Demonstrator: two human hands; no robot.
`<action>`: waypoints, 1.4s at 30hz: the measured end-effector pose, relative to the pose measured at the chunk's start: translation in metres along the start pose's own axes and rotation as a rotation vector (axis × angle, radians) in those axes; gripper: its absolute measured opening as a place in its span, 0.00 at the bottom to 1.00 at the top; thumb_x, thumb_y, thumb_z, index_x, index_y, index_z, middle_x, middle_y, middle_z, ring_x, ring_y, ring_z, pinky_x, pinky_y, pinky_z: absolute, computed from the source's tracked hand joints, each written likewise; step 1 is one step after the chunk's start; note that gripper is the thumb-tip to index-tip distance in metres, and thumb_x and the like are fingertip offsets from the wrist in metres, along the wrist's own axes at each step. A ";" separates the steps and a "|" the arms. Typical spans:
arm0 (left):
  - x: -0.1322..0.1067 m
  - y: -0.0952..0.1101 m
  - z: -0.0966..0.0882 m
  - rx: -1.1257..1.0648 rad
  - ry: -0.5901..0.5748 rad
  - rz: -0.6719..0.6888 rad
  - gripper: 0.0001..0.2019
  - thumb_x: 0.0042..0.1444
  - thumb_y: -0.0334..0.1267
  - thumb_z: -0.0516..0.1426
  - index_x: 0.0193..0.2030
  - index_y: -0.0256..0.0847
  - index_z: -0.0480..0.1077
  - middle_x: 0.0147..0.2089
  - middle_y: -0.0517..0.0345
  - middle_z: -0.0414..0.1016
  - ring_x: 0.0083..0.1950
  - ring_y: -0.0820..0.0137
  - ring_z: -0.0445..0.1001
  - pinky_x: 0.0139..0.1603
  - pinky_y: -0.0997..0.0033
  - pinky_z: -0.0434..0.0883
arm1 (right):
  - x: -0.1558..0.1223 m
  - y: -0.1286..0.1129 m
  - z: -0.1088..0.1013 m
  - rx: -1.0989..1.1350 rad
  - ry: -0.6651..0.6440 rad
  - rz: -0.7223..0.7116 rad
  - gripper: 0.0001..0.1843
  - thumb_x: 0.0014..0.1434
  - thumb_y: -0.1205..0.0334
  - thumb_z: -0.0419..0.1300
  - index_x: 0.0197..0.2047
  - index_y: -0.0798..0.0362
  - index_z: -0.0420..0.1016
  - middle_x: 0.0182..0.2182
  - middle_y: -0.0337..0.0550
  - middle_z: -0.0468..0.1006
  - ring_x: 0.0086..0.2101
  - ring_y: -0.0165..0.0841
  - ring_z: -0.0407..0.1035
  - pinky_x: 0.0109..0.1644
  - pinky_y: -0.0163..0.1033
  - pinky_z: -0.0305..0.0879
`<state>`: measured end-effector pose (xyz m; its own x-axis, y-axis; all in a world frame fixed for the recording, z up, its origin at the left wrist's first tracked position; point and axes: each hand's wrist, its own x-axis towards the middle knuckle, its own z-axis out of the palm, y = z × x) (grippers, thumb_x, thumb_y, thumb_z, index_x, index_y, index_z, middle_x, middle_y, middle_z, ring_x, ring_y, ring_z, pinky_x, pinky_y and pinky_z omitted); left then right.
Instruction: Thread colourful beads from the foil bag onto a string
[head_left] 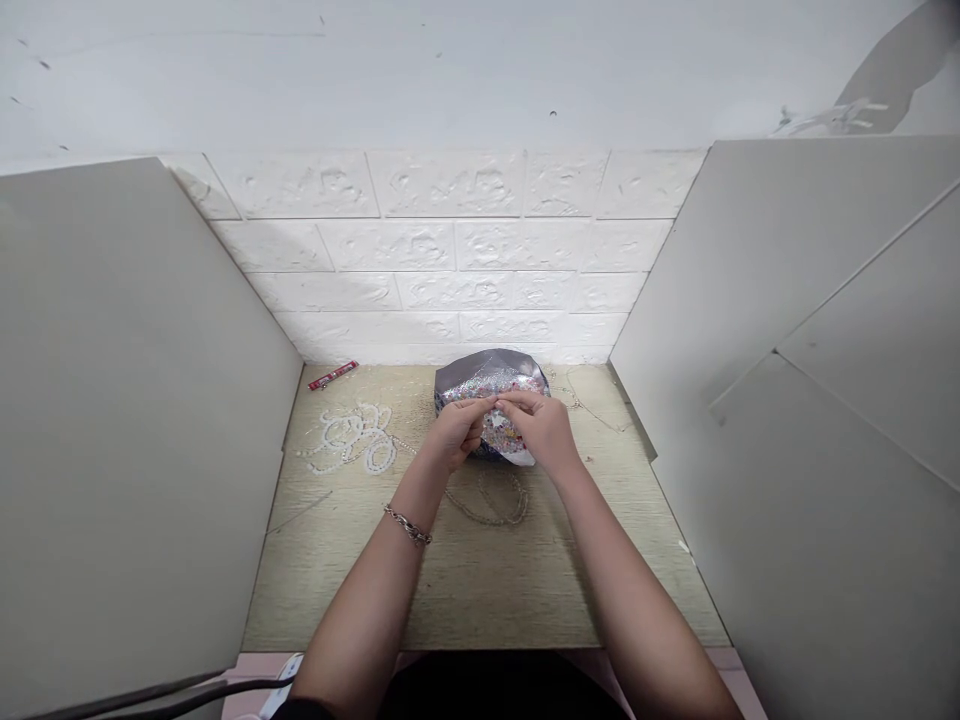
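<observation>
My left hand (pixel 463 428) and my right hand (pixel 541 425) meet fingertip to fingertip above a silver-lined open bag (pixel 487 368). Both are closed in a pinch. Whatever lies between the fingertips is too small to make out. Small multicoloured beads (pixel 501 436) fill the bag beneath my fingers, partly hidden by the hands. Nearer to me, between my forearms, a looped strand of small clear beads (pixel 501 521) rests on the table. A linked bracelet (pixel 407 525) circles my left wrist.
Coiled white bead strands (pixel 352 440) lie to the left on the wooden table (pixel 510 600). Behind them is a narrow red packet (pixel 333 375). A thin needle-like piece (pixel 300 512) sits near the left edge. Grey panels (pixel 142 420) stand on both sides, with a white brick-patterned wall (pixel 450 245) behind.
</observation>
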<state>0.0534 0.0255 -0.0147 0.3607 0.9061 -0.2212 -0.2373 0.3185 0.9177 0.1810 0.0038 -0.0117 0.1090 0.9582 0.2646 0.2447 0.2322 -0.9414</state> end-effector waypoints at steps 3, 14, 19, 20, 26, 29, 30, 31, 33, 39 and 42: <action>-0.001 0.001 0.001 0.025 -0.018 -0.008 0.14 0.40 0.45 0.58 0.24 0.36 0.60 0.14 0.72 0.39 0.13 0.85 0.37 0.11 0.83 0.39 | 0.004 0.004 -0.001 0.103 -0.019 0.051 0.10 0.43 0.58 0.58 0.28 0.55 0.74 0.22 0.39 0.74 0.23 0.26 0.64 0.26 0.31 0.59; -0.005 0.005 0.008 -0.010 -0.075 0.007 0.19 0.46 0.53 0.49 0.21 0.38 0.55 0.15 0.70 0.39 0.13 0.84 0.38 0.12 0.83 0.38 | 0.006 0.007 0.002 0.907 -0.058 0.475 0.14 0.39 0.60 0.63 0.24 0.54 0.60 0.09 0.24 0.48 0.10 0.17 0.38 0.11 0.26 0.33; -0.007 0.008 0.011 -0.062 -0.096 0.020 0.17 0.47 0.51 0.46 0.20 0.39 0.51 0.15 0.70 0.41 0.12 0.84 0.39 0.12 0.83 0.37 | 0.007 0.009 0.001 1.002 -0.116 0.537 0.15 0.40 0.61 0.62 0.23 0.53 0.56 0.11 0.24 0.47 0.11 0.17 0.37 0.10 0.25 0.33; -0.007 0.008 0.012 -0.033 -0.058 0.067 0.16 0.47 0.50 0.47 0.20 0.39 0.51 0.15 0.70 0.41 0.12 0.84 0.39 0.12 0.83 0.37 | 0.007 0.009 0.001 1.008 -0.124 0.542 0.15 0.40 0.61 0.62 0.23 0.53 0.56 0.11 0.24 0.46 0.11 0.17 0.37 0.10 0.25 0.33; -0.008 0.006 0.016 0.279 0.177 0.379 0.12 0.47 0.45 0.51 0.25 0.37 0.65 0.14 0.66 0.56 0.16 0.80 0.55 0.17 0.79 0.54 | 0.006 0.005 0.003 0.994 -0.154 0.507 0.13 0.41 0.60 0.62 0.25 0.54 0.59 0.10 0.24 0.46 0.11 0.16 0.37 0.10 0.24 0.33; -0.007 0.005 0.018 0.388 0.184 0.482 0.11 0.45 0.42 0.53 0.28 0.36 0.70 0.26 0.59 0.70 0.29 0.74 0.66 0.31 0.75 0.62 | 0.005 0.005 0.004 0.983 -0.146 0.464 0.13 0.41 0.60 0.62 0.26 0.54 0.61 0.10 0.24 0.47 0.10 0.16 0.38 0.10 0.24 0.34; -0.008 0.005 0.019 0.409 0.182 0.498 0.11 0.45 0.42 0.53 0.29 0.36 0.70 0.29 0.58 0.71 0.32 0.73 0.67 0.34 0.75 0.62 | 0.005 0.005 0.004 0.973 -0.143 0.448 0.13 0.41 0.59 0.62 0.26 0.54 0.61 0.10 0.24 0.48 0.10 0.16 0.38 0.10 0.24 0.34; -0.008 0.005 0.019 0.426 0.177 0.504 0.11 0.45 0.41 0.53 0.29 0.36 0.70 0.30 0.57 0.72 0.34 0.72 0.67 0.36 0.74 0.62 | 0.005 0.005 0.005 0.958 -0.137 0.431 0.13 0.40 0.59 0.62 0.26 0.54 0.61 0.10 0.24 0.50 0.10 0.16 0.39 0.10 0.25 0.34; -0.009 0.005 0.020 0.448 0.170 0.505 0.10 0.46 0.40 0.52 0.27 0.36 0.70 0.29 0.58 0.71 0.34 0.72 0.67 0.37 0.74 0.62 | 0.004 0.005 0.005 0.919 -0.125 0.403 0.14 0.40 0.58 0.62 0.26 0.54 0.62 0.11 0.25 0.54 0.09 0.16 0.40 0.10 0.25 0.35; -0.012 0.006 0.021 0.495 0.194 0.534 0.08 0.45 0.34 0.49 0.20 0.36 0.64 0.21 0.63 0.63 0.28 0.76 0.61 0.31 0.78 0.59 | 0.003 0.000 0.004 0.888 -0.113 0.372 0.14 0.39 0.58 0.63 0.27 0.54 0.64 0.09 0.24 0.51 0.09 0.16 0.41 0.10 0.25 0.34; -0.013 0.006 0.021 0.517 0.213 0.546 0.07 0.45 0.34 0.49 0.20 0.36 0.63 0.20 0.64 0.61 0.27 0.76 0.60 0.30 0.78 0.58 | 0.003 -0.001 0.004 0.877 -0.111 0.362 0.14 0.39 0.58 0.63 0.27 0.54 0.65 0.09 0.24 0.51 0.09 0.16 0.41 0.10 0.25 0.34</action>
<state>0.0663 0.0093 0.0005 0.1209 0.9477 0.2952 0.1378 -0.3106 0.9405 0.1773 0.0073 -0.0112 -0.0665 0.9964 -0.0524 -0.6001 -0.0819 -0.7958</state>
